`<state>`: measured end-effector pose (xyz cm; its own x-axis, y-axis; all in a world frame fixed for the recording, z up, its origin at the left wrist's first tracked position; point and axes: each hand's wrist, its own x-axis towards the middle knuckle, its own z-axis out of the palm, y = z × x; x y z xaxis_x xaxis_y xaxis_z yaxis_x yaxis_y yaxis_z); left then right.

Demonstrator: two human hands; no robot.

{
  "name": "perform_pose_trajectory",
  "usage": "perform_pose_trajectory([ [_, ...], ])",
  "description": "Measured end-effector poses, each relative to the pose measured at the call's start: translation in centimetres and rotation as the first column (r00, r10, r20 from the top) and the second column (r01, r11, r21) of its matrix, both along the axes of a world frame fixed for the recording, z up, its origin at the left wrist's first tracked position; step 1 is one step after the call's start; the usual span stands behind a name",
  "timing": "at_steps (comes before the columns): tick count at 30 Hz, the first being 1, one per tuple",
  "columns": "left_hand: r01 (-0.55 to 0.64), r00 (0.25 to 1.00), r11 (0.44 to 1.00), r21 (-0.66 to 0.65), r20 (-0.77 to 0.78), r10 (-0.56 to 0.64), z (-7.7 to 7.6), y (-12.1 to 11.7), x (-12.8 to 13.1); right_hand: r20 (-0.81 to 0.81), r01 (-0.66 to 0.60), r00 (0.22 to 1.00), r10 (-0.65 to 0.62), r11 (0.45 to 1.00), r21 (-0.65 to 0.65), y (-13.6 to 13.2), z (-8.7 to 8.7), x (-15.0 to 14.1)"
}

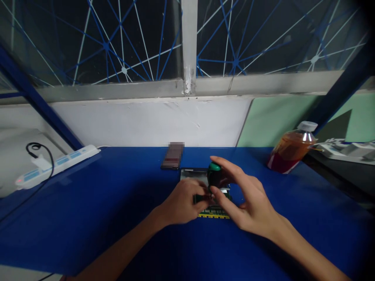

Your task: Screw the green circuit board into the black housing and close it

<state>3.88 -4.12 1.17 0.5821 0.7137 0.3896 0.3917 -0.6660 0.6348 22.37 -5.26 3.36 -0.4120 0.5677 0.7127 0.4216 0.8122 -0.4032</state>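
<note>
A screwdriver [215, 171] with a short, thick handle, green on top and dark below, stands nearly upright at the middle of the desk. My right hand [253, 203] grips this handle between thumb and fingers. My left hand [184, 201] is closed, thumb and fingertips pinched together close to the screwdriver's lower end; what they hold is hidden. Beneath both hands lies a green circuit board [215, 212] with a yellow front edge. Behind my left fingers, a dark-framed device with a grey panel [193, 173] shows in part. The screwdriver's tip is out of sight.
A phone [172, 156] lies at the back of the blue desk [117, 195]. On the left is a white power strip [63, 164] with a black cable plugged in. A bottle of amber drink [293, 148] tilts at the right, near white items on a dark surface.
</note>
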Motion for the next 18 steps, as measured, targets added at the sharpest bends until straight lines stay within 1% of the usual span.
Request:
perform_pose_trajectory([
  [3,-0.061,0.998,0.996,0.067,0.017,0.059,-0.15,-0.01,0.12,-0.008,0.024,1.0,-0.024,0.999,0.036,0.05,-0.03,0.03],
  [5,-0.084,0.996,0.994,0.076,0.031,0.082,-0.33,-0.03,0.23,0.002,0.045,0.999,-0.045,0.997,0.061,0.05,0.03,0.07],
  [9,-0.059,0.998,0.997,0.04,0.026,0.058,-0.48,-0.11,0.32,0.03,0.055,0.998,-0.057,0.996,0.065,0.03,0.16,0.16],
  [15,0.012,1.0,0.999,0.047,0.001,-0.012,-0.15,-0.16,0.15,0.017,0.001,1.0,-0.002,1.0,0.03,-0.06,0.24,0.07],
  [18,-0.018,1.0,0.997,0.08,0.0,0.018,-0.16,-0.14,0.13,0.005,0.014,1.0,-0.014,0.998,0.055,-0.09,0.25,0.03],
])
